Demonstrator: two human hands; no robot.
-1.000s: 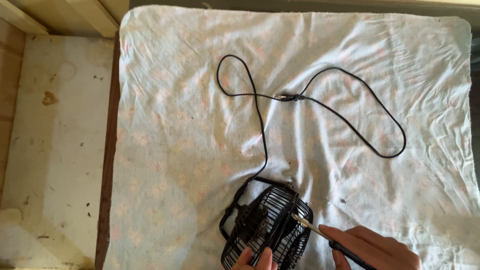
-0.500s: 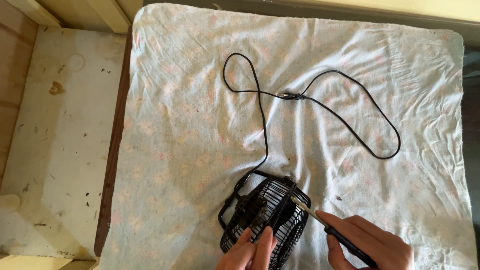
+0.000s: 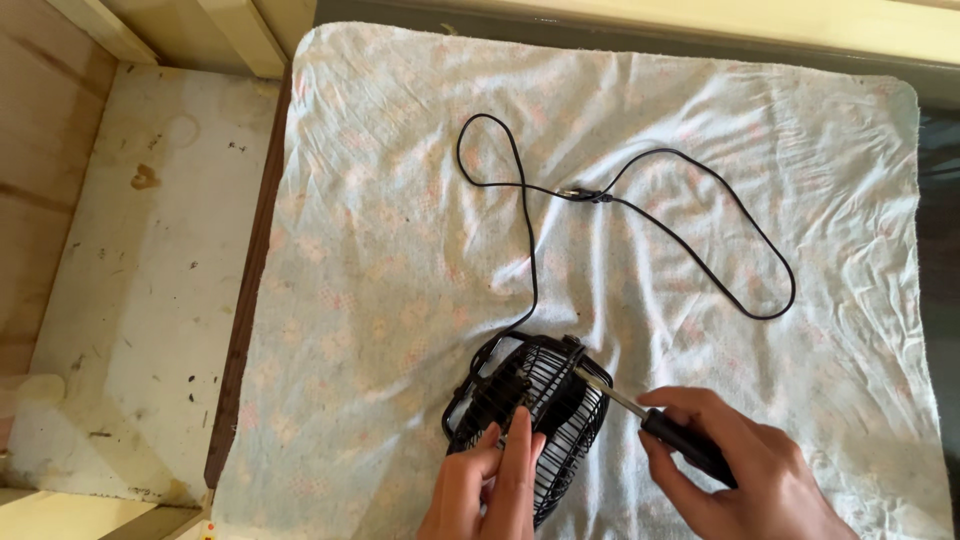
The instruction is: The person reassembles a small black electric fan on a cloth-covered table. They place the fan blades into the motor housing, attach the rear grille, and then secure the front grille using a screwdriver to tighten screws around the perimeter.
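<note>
— Underneath everything? A pale cloth, light blue with faded pinkish flowers, wrinkled all over, spread flat.

— And left of the cloth?

— A dark brown wooden edge right along its border, then a worn whitish board, stained and speckled with small dark marks. Further left of that, bare wooden planks.

— Above the cloth?

— Pale yellow wooden rails along the top, two slanted battens near the upper left corner.

— Right of the cloth?

— A dark strip, too dim to read.

— Light?

— Warm, soft, even across the cloth, no hard shadows.
</note>
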